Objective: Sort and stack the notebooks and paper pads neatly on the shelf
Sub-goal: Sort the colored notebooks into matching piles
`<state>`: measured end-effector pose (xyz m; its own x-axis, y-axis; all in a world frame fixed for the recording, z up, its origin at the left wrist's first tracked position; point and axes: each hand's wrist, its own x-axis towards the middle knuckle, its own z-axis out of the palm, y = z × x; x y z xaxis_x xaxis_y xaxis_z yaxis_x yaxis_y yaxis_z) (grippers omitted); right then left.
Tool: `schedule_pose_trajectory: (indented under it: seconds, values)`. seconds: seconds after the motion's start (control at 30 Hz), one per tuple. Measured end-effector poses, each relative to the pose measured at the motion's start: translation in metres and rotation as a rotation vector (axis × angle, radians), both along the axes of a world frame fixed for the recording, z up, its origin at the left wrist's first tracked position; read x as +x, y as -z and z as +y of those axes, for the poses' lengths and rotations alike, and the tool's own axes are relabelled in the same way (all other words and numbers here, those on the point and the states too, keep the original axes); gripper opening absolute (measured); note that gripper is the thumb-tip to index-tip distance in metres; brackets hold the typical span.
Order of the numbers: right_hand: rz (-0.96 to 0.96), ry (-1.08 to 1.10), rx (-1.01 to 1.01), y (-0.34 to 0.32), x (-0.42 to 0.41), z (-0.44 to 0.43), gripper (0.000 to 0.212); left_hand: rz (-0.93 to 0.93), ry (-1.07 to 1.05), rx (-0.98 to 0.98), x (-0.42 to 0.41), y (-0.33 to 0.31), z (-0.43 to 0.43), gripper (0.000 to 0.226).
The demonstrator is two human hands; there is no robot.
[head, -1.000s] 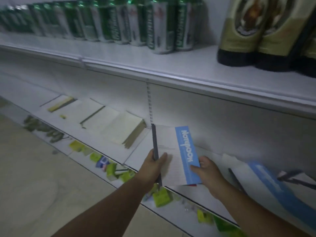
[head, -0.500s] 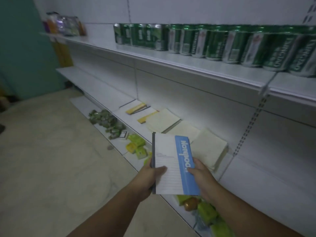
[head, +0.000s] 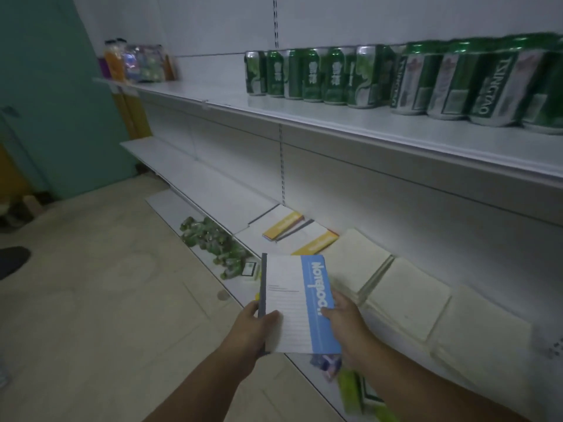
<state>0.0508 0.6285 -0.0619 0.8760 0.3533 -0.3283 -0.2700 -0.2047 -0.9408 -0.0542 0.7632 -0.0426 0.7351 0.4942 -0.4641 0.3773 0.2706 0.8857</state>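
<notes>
Held clear of the shelf (head: 201,175) in both hands: notebook (head: 289,303), white ruled cover, blue band down the right side, grey spine at left. Cover facing up, top edge tipped away toward the shelving. Left hand (head: 249,330) gripping the spine edge near the bottom corner, thumb pressed flat on the cover, other fingers curled behind and out of sight. Right hand (head: 347,318) pinching the blue edge low down, thumb laid across the band, remaining fingers under the book; spread or together, cannot tell. Just behind and right of the notebook, flat on the shelf: cream pads (head: 408,296) in a row, side by side, edges close or touching. Notebook's top right corner overlapping the nearest pad in view; contact or gap, cannot tell. Farther along to the left, two yellow books (head: 283,225), also flat, slightly askew to each other. Below, on the bottom shelf (head: 164,205): heap of green packets (head: 210,239); blurred coloured items under the wrists. Above, on the top shelf (head: 335,117): green cans (head: 304,74) upright, packed in a line. Beige tiled floor (head: 91,315) to the left.
</notes>
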Motion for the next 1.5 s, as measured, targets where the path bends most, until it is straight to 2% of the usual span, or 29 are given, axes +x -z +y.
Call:
schedule_pose_trajectory:
  seconds: [0.17,0.3,0.37,0.47,0.57,0.7,0.93,1.03,1.13,1.23,1.33,1.4,1.5]
  values:
    - [0.061,-0.087,0.006,-0.001,0.054,0.111,0.026,0.134,-0.057,0.064,0.047,-0.013,0.105,0.021]
    - [0.08,-0.062,0.0,0.0,0.088,0.164,0.019,0.215,-0.064,0.092,0.089,-0.007,0.169,0.027]
    - [0.095,0.001,-0.017,0.007,0.105,0.182,0.02,0.237,-0.016,0.116,0.114,-0.003,0.187,0.024]
    - [0.103,0.107,-0.064,0.025,0.128,0.208,0.021,0.244,0.087,0.266,0.16,0.015,0.22,0.028]
    - [0.196,0.282,-0.098,0.051,0.154,0.228,0.031,0.27,0.229,0.381,0.212,0.042,0.251,0.017]
    - [0.187,0.46,-0.287,0.08,0.181,0.247,0.03,0.263,0.465,0.449,0.269,0.078,0.283,0.025]
    - [0.167,0.754,-0.307,0.119,0.23,0.246,0.036,0.134,0.687,0.592,0.366,0.117,0.284,0.023]
    - [0.115,0.801,-0.32,0.124,0.255,0.237,0.04,0.102,0.718,0.583,0.394,0.127,0.274,0.024]
    - [0.072,0.697,-0.358,0.13,0.275,0.231,0.036,0.081,0.774,0.651,0.412,0.131,0.267,0.026]
    - [0.022,0.541,-0.579,0.122,0.262,0.233,0.042,0.076,0.961,0.781,0.412,0.124,0.265,0.035]
    - [-0.18,0.351,-0.781,0.09,0.235,0.227,0.051,0.052,1.153,0.887,0.411,0.101,0.256,0.046]
    - [-0.284,0.221,-0.936,0.058,0.224,0.206,0.056,-0.034,1.243,1.007,0.412,0.073,0.237,0.048]
    - [-0.243,0.065,-1.171,0.012,0.194,0.158,0.066,-0.215,1.407,1.261,0.401,0.027,0.196,0.05]
